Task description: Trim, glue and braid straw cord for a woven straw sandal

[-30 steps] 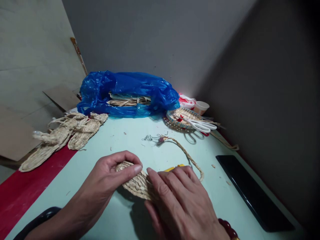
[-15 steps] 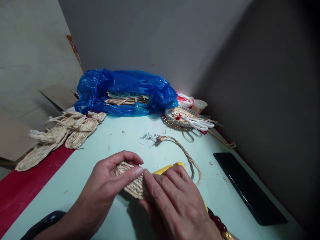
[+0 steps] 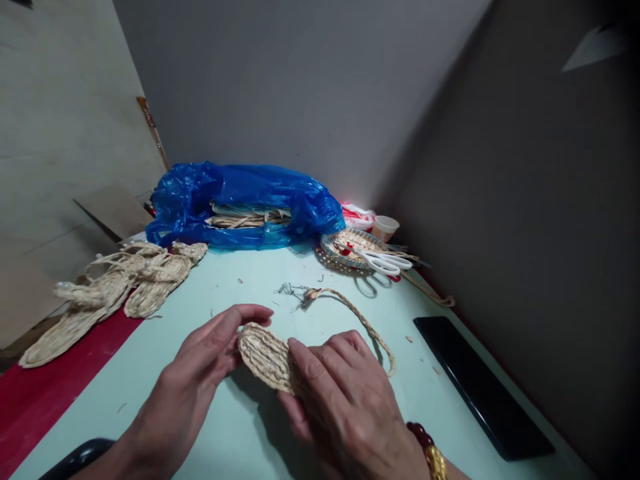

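Pale-green tabletop [image 3: 435,400], glossy red strip [image 3: 75,373] along left edge. Beige oval woven-straw piece [image 3: 265,357] held above it, well inside right edge, clamped in right hand [image 3: 345,400]; left hand [image 3: 200,363] curved at piece's left end, grip unclear.

White-handled scissors [image 3: 376,258] lie across a shallow woven basket [image 3: 361,239], near a paper cup [image 3: 385,228] and blue plastic bag [image 3: 270,181].
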Demonstrator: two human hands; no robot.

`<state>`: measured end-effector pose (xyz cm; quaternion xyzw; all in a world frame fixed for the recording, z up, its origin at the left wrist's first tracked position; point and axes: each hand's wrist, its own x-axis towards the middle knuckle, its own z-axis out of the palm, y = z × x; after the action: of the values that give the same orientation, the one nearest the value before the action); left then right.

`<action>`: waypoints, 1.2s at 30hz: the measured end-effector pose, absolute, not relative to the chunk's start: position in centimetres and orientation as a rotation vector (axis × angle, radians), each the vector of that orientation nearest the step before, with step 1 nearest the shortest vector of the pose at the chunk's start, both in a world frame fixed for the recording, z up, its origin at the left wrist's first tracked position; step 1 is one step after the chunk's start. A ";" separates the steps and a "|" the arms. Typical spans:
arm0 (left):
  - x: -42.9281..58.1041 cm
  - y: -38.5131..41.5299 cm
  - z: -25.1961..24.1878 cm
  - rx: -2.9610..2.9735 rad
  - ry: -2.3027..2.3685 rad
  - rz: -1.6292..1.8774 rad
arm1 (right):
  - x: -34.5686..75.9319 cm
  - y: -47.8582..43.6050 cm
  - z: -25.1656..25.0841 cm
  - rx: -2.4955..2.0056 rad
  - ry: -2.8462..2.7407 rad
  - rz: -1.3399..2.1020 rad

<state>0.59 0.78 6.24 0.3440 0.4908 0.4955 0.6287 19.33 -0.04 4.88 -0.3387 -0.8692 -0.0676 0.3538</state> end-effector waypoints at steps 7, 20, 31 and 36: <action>0.5 1.6 6.2 0.732 1.073 1.227 | 19.4 0.2 4.5 -0.872 -2.135 -0.226; 2.4 0.5 6.3 0.762 0.907 1.065 | 20.5 0.1 6.6 -1.044 -1.965 0.497; 3.0 -0.1 5.3 0.935 0.893 1.058 | 20.3 0.8 7.1 -1.088 -1.394 1.549; 2.8 -0.1 4.6 1.013 0.909 1.057 | 20.2 0.8 6.8 -1.102 -1.453 1.473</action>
<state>2.84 -0.06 4.61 0.4462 0.4003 0.4655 0.6512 20.20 0.78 6.78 -0.4334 -0.5712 0.5791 0.3881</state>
